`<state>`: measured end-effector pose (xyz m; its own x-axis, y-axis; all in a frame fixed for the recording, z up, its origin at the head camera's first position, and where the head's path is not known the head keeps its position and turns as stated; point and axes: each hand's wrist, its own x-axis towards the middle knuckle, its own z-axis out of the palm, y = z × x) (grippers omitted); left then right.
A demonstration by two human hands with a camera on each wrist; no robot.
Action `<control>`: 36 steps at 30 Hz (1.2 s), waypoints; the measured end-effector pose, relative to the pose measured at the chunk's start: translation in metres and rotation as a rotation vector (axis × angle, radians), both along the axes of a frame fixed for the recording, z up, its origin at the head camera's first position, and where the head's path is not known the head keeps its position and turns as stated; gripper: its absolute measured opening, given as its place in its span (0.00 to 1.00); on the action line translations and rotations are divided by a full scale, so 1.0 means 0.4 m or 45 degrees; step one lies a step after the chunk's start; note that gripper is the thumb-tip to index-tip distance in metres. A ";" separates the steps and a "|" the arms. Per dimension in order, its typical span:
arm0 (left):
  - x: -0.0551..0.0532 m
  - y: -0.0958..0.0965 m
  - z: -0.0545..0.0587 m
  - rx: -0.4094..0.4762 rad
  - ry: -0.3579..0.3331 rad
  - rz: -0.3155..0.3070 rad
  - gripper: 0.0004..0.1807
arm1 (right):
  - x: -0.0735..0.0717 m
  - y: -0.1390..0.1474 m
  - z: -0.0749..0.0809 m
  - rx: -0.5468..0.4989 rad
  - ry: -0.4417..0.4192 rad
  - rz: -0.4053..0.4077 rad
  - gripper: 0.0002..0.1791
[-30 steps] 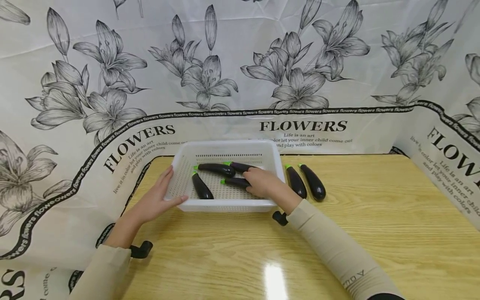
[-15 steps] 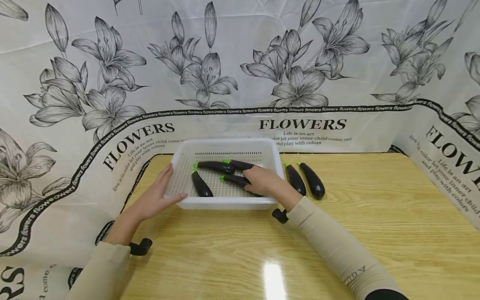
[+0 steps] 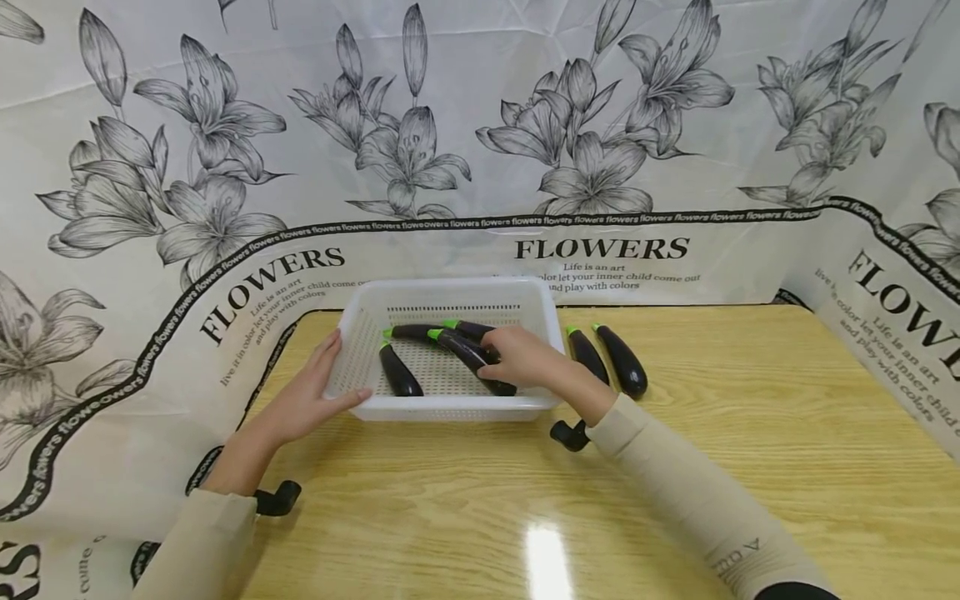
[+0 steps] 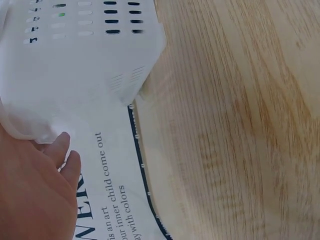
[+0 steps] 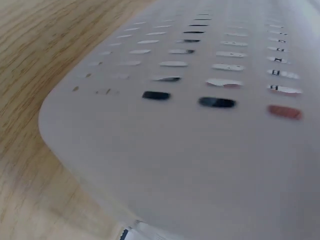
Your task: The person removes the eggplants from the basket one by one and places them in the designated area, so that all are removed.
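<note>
A white slotted plastic basket (image 3: 457,404) stands on the table with several dark purple eggplants in it. My left hand (image 3: 303,404) grips its left front corner, thumb over the front rim and fingers along the side; the left wrist view shows this hand (image 4: 37,185) at the rim. Reaching over the right side, my right hand (image 3: 521,358) holds an eggplant (image 3: 463,350) by its thick end, green stem pointing back left. Near it lie a left eggplant (image 3: 401,371), a back-left eggplant (image 3: 412,332) and a back eggplant (image 3: 471,328). In the right wrist view the basket wall (image 5: 175,150) hides that hand.
Two more eggplants lie on the table right of the basket: a nearer one (image 3: 587,354), partly behind the right wrist, and an outer one (image 3: 624,362). A flower-printed cloth (image 3: 600,167) hangs behind and along both sides of the wooden table (image 3: 420,517).
The eggplant in my right hand has turned and come up, its green stem shifting back and left to overlap the back-left eggplant. The left hand has kept its grip on the basket.
</note>
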<state>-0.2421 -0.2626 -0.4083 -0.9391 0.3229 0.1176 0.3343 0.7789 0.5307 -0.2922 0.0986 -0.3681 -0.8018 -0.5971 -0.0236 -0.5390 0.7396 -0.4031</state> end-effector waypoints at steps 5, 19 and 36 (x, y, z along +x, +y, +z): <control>0.001 -0.005 0.006 -0.008 0.009 0.004 0.59 | 0.012 0.011 0.034 -0.115 0.009 -0.035 0.24; -0.005 -0.004 0.002 0.002 0.016 0.004 0.59 | 0.020 0.078 0.098 -0.285 0.038 -0.131 0.21; 0.000 0.001 0.001 -0.024 0.006 0.013 0.59 | 0.016 0.214 0.121 -0.325 0.123 -0.200 0.20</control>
<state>-0.2422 -0.2622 -0.4080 -0.9418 0.3155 0.1162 0.3288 0.7923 0.5139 -0.2859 0.1841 -0.3198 -0.8760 -0.4427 0.1915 -0.4708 0.6985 -0.5389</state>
